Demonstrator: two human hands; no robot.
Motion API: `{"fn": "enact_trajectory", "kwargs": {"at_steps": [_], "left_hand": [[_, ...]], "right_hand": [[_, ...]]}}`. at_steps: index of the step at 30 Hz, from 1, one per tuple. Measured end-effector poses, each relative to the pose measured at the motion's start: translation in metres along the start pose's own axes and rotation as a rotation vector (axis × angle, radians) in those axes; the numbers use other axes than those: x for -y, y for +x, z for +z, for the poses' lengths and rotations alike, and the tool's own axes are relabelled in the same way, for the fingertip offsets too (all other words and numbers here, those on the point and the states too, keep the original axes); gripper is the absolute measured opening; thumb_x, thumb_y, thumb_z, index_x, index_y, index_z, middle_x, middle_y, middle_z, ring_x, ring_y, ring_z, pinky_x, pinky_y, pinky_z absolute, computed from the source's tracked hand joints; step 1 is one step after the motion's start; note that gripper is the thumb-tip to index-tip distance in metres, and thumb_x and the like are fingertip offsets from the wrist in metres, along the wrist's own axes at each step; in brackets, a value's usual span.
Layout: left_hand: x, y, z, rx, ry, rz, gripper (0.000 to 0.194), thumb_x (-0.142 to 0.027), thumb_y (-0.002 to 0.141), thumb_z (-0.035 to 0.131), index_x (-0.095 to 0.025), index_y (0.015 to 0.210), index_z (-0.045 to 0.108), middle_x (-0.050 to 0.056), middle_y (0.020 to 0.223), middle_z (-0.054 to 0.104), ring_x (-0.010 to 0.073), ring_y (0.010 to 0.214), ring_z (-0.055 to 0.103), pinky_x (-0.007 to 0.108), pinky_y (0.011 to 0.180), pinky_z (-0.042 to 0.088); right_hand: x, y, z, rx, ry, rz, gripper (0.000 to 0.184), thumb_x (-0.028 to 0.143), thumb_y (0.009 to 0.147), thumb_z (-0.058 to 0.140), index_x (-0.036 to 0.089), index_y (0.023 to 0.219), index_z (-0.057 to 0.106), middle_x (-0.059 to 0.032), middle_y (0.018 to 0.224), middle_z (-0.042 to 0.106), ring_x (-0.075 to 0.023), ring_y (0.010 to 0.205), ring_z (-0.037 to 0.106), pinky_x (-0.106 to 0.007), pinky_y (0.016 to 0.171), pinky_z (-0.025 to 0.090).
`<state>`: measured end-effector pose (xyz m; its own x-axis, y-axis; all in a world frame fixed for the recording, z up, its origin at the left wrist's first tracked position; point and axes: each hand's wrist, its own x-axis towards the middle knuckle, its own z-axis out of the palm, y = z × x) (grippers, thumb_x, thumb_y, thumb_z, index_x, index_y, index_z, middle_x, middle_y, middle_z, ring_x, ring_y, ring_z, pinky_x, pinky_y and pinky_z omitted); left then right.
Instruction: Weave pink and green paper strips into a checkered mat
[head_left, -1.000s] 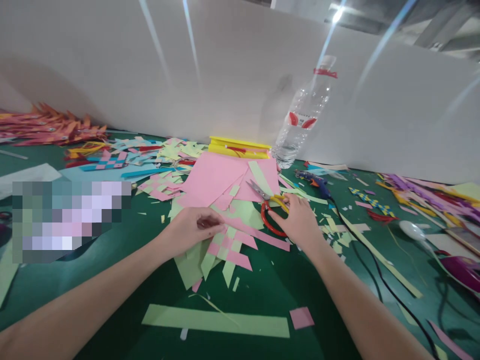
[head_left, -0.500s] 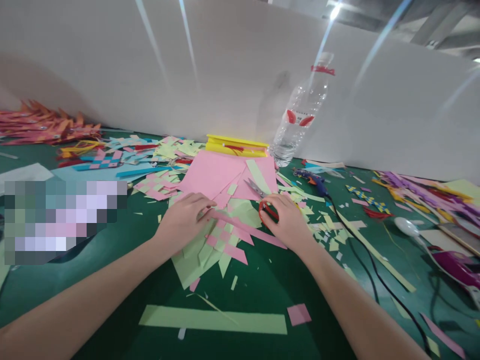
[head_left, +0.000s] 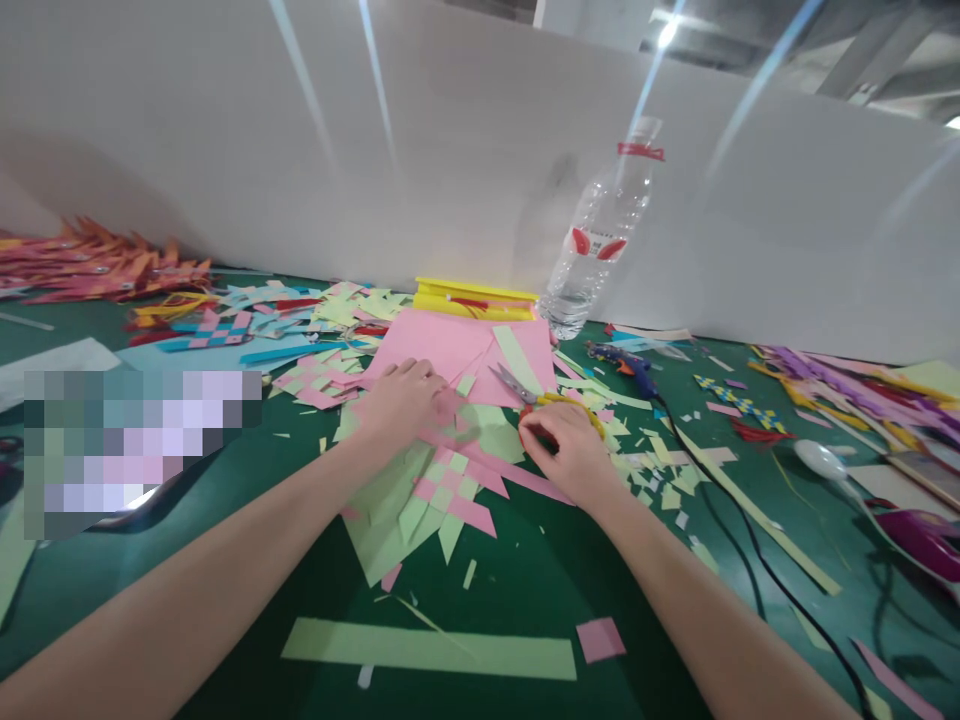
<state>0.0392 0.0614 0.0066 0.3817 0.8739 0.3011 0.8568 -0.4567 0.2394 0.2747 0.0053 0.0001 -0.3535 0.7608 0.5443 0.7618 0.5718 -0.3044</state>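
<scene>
My right hand [head_left: 566,450] is closed on a pair of scissors [head_left: 512,384] with red and yellow handles. The blades stand apart and point up and left, over pink paper. My left hand [head_left: 405,405] is bent over the lower edge of a pink paper sheet [head_left: 435,345]. Its fingertips are smeared, so I cannot tell whether they pinch anything. Between the hands lie pink strips [head_left: 517,470] and a green sheet [head_left: 375,530]. A woven pink-and-green paper piece [head_left: 450,480] rests on that sheet, just below my left hand.
A leaning plastic bottle [head_left: 596,240] stands by the grey wall. To the right are a glue gun [head_left: 626,365] with a black cord, a white spoon-shaped object [head_left: 817,457] and paper scraps. A green strip [head_left: 427,648] lies in front. Orange paper pieces [head_left: 105,262] are piled far left.
My left hand has moved up and slightly right, farther over the pink paper. My right hand has shifted a little, and the yellow scissor handle now shows. The view has tilted slightly.
</scene>
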Motion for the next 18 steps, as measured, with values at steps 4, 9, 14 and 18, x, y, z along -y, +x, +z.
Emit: {"fn": "enact_trajectory", "kwargs": {"at_steps": [4, 9, 14, 18], "left_hand": [[0.004, 0.005, 0.002, -0.016, -0.075, -0.013, 0.022, -0.009, 0.080, 0.049, -0.018, 0.083, 0.069, 0.010, 0.097, 0.065, 0.0273, 0.099, 0.055, 0.038, 0.090, 0.038], [0.004, 0.008, 0.000, -0.059, -0.211, -0.052, 0.018, -0.014, 0.083, 0.048, -0.016, 0.079, 0.066, 0.011, 0.096, 0.066, 0.0293, 0.097, 0.056, 0.042, 0.088, 0.038], [-0.014, -0.012, -0.012, -0.110, -0.437, -0.124, 0.022, -0.032, 0.090, 0.046, -0.019, 0.094, 0.064, 0.006, 0.090, 0.069, 0.0207, 0.080, 0.062, 0.030, 0.070, 0.046], [-0.033, -0.037, -0.016, -0.126, -0.771, -0.200, 0.031, -0.045, 0.091, 0.045, -0.020, 0.096, 0.062, 0.005, 0.088, 0.069, 0.0180, 0.077, 0.064, 0.026, 0.065, 0.049]], "right_hand": [[0.002, -0.001, 0.004, 0.007, -0.008, -0.020, 0.014, 0.018, 0.085, 0.047, 0.022, 0.079, 0.058, -0.0040, 0.080, 0.066, -0.0204, 0.080, 0.060, -0.040, 0.082, 0.043], [0.013, -0.001, 0.006, -0.010, 0.016, -0.003, 0.014, 0.020, 0.087, 0.047, 0.022, 0.079, 0.059, -0.0030, 0.074, 0.065, -0.0191, 0.075, 0.060, -0.040, 0.083, 0.042], [0.038, 0.006, 0.006, -0.112, 0.245, 0.192, 0.010, 0.028, 0.085, 0.052, 0.022, 0.086, 0.060, -0.0023, 0.074, 0.065, -0.0168, 0.069, 0.060, -0.032, 0.071, 0.047], [0.058, 0.020, 0.009, -0.103, 0.434, 0.230, 0.013, 0.033, 0.086, 0.053, 0.021, 0.090, 0.059, -0.0023, 0.086, 0.067, -0.0131, 0.067, 0.060, -0.027, 0.068, 0.048]]}}
